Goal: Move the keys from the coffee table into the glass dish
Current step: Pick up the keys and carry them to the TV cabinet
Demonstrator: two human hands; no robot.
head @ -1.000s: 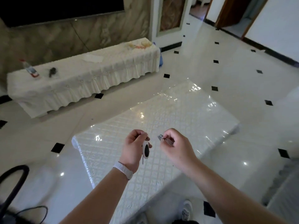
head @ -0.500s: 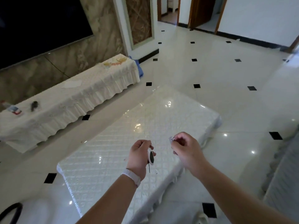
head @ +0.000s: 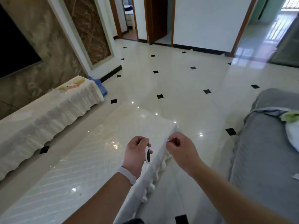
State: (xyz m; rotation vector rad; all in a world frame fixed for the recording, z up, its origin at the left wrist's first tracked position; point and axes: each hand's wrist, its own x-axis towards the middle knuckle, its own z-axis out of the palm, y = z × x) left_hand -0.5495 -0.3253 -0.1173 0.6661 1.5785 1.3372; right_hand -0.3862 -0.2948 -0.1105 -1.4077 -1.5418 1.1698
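Note:
My left hand [head: 135,153] is closed around a set of keys; a white and black oval fob [head: 148,156] dangles from it with a thin key blade hanging below. My right hand [head: 178,147] pinches a small metal key [head: 167,139] between its fingertips. Both hands hover above the near right edge of the white coffee table [head: 84,159], which has a glossy quilted cover. A shallow glass dish [head: 75,83] with yellow and orange contents sits on the right end of the long white-draped cabinet [head: 48,113] at the left wall.
A grey sofa [head: 265,151] with a white and green bundle on it stands at the right. Glossy white floor with black diamond tiles spreads ahead toward open doorways. A dark TV screen hangs at far left, and blue cloth lies beside the cabinet's end.
My view has swung right and upward: the cabinet and table slid left, and the sofa and doorways came into sight. Both hands keep hold of the keys, now over the table's right edge.

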